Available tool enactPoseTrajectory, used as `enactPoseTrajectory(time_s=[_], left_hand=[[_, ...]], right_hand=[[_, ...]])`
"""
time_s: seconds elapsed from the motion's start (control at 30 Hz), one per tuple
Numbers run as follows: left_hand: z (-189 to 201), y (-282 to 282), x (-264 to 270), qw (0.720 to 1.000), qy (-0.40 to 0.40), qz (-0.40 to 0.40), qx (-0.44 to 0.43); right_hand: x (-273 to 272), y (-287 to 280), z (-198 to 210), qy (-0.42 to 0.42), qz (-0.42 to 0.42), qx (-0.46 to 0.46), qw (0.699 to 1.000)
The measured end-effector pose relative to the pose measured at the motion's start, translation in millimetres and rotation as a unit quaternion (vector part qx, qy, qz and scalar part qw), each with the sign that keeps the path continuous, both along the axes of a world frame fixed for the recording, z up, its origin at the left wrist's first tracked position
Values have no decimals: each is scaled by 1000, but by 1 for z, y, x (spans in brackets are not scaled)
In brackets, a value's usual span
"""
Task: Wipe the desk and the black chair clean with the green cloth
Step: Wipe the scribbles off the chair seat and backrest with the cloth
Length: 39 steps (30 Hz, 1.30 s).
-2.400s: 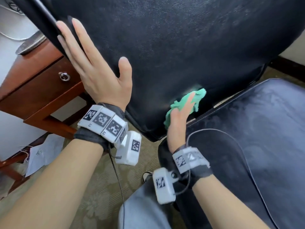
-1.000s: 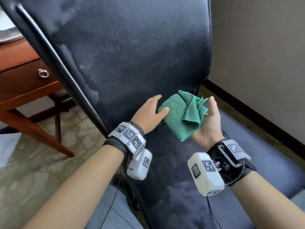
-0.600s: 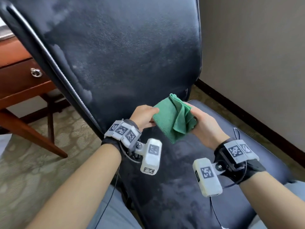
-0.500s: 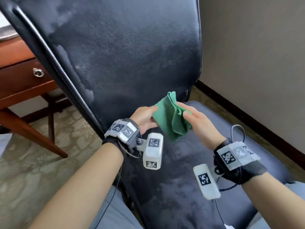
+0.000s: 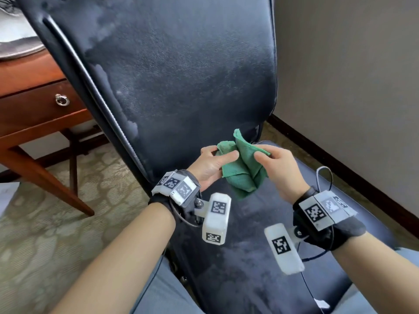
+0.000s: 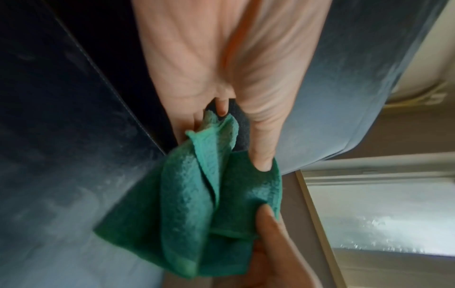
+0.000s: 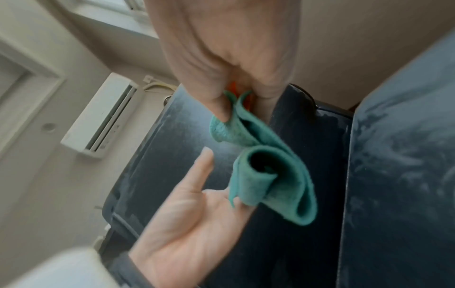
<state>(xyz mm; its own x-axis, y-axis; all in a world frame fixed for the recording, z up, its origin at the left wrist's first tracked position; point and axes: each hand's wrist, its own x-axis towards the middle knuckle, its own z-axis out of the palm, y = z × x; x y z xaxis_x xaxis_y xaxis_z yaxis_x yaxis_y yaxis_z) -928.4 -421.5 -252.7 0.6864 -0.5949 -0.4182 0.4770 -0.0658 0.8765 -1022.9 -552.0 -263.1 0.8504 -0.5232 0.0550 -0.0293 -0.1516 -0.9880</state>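
Head view: the crumpled green terry cloth [image 5: 243, 168] is now being held between both hands in the air, where 2.4 s ago it was being pressed by the right hand alone against the foot of the backrest of the black padded leather chair [image 5: 181, 71]. Wiping is judged to be paused while a fresh face is being folded outward; dull streaks are still showing on the backrest and seat. The left hand [image 5: 209, 165], at 9 o'clock of the cloth, is pinching a fold between thumb and curled fingers. The right hand [image 5: 280, 169], at 3 o'clock, is pinching an upper corner with thumb and forefinger. The reddish wooden table [image 5: 29, 103] is standing at 9 o'clock, untouched.
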Motion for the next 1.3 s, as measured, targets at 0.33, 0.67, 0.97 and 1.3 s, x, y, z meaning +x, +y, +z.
enactPoseTrajectory(time_s=[0.33,0.67,0.97,1.3], left_hand=[[1,6,1,990,-92,72,84],[-10,19,11,976,-111,66,175],[6,-4,-10,939,-300,-111,126],[12,17,-17,972,-199,-125,-12]], right_hand=[[0,-33,24,-20,-52,96,994],[10,-57,45,-11,-52,107,993],[21,-31,89,29,175,70,982],[8,-62,77,34,77,211,974]])
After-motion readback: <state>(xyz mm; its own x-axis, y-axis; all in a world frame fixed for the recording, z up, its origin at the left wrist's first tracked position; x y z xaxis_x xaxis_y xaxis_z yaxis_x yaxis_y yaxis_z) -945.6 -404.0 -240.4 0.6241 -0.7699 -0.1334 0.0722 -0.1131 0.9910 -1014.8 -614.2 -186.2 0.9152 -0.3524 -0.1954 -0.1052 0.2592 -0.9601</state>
